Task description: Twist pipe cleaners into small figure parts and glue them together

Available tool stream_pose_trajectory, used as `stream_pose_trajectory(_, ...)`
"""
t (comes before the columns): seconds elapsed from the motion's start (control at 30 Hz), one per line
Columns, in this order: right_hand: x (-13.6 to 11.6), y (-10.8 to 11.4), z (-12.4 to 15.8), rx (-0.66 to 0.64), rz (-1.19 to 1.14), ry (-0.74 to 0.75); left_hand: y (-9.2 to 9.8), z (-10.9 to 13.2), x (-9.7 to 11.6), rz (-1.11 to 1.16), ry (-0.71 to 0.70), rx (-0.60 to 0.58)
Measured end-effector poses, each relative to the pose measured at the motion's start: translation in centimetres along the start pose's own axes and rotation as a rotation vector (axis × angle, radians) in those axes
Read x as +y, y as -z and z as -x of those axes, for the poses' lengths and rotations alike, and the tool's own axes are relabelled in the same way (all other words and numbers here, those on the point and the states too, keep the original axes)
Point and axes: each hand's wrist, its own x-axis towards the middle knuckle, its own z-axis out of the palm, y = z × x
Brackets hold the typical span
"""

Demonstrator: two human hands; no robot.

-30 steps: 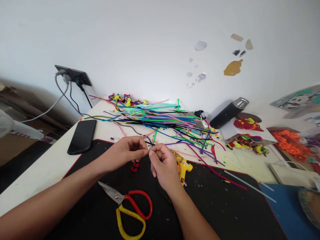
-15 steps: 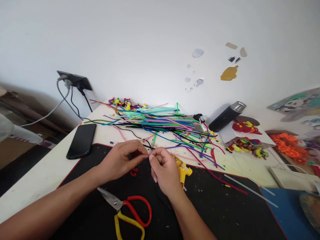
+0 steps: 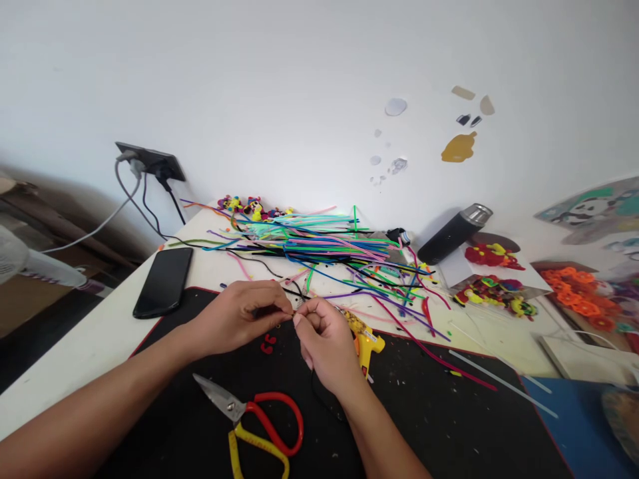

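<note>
Above the black mat's (image 3: 449, 412) far edge, the left hand (image 3: 239, 322) and right hand (image 3: 327, 342) both pinch a thin black strand (image 3: 299, 296); beyond the mat lies a capped flask (image 3: 452, 234), its contents hidden.

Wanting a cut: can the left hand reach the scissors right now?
Probably yes: the scissors lie uncovered on the mat near the left hand, though it pinches a small piece.

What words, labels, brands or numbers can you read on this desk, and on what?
None can be read.
The yellow plastic glue gun has a small mark, perhaps a label, too blurred to read.
The black phone has a dark screen; the black metal flask and the red-and-yellow-handled scissors show no print.
</note>
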Motion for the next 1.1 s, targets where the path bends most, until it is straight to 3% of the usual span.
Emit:
stream_pose_trajectory(0.23,0.1,-0.1,0.1,-0.004,0.041,0.007,0.5,-0.1,0.2,0.020,0.039,-0.064)
stream_pose_trajectory(0.7,0.8,0.2,-0.1,0.018,0.158,0.013,0.5,0.2,-0.3,-0.099,-0.087,-0.094)
stream_pose_trajectory(0.9,0.9,0.1,0.0,0.013,0.168,0.033,0.3,0.1,-0.6,-0.039,-0.010,-0.091)
stream_pose_trajectory(1.1,1.1,0.1,0.0,0.034,0.165,0.057,0.2,-0.1,-0.4,0.118,0.270,-0.100)
